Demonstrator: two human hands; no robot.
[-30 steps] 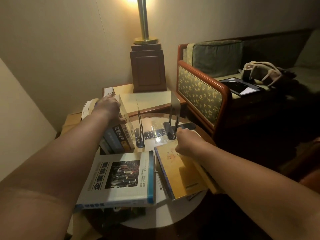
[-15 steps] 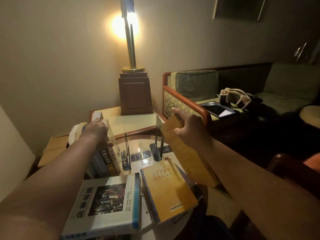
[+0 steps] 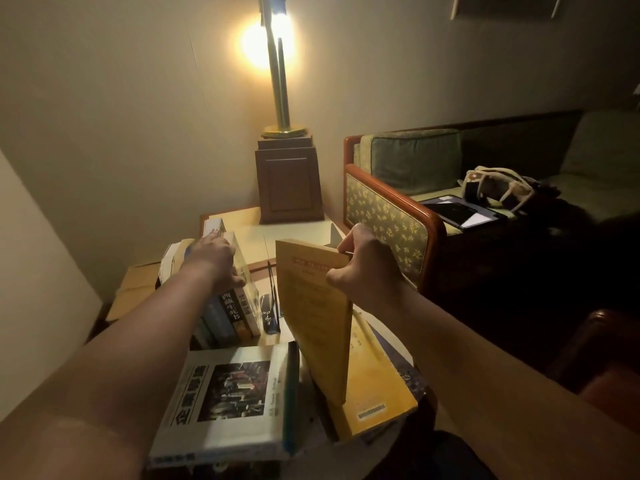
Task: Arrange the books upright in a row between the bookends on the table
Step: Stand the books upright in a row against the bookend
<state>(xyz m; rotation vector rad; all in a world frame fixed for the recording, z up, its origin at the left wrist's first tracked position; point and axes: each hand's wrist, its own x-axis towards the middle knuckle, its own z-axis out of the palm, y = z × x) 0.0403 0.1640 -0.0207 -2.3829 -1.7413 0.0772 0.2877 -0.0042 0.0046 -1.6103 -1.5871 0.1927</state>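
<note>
**Yellow book held upright over the table, row steadied from the left**

The right hand (image 3: 367, 268) grips the held yellow book (image 3: 311, 306) at its top far corner, with the thumb on the near face and the fingers curled round behind. The book hangs nearly upright, tilted a little, and its lower edge is low over the books lying flat at the front of the table (image 3: 273, 339). It sits just to the right of the thin bookend (image 3: 273, 296), which is seen edge-on. The tip of a second bookend (image 3: 334, 233) shows past the book's top edge, just beside the right hand.

The left hand (image 3: 214, 258) holds the tops of the upright books (image 3: 235, 313). Its fingers reach over their upper edges and its thumb is pressed down on the near side. These books stand in a short row with their spines facing the camera, left of the thin bookend.

A white book (image 3: 235, 393) with a dark photograph on its cover lies flat at the near left. To its right lies a flat yellow book (image 3: 377, 386), which rests on a dark blue one (image 3: 410, 374).

A lit brass lamp (image 3: 277, 81) stands on a wooden block (image 3: 289, 181) behind the table. A sofa with a patterned armrest (image 3: 391, 223) is on the right, and a bag (image 3: 498, 185) lies on its seat.
</note>
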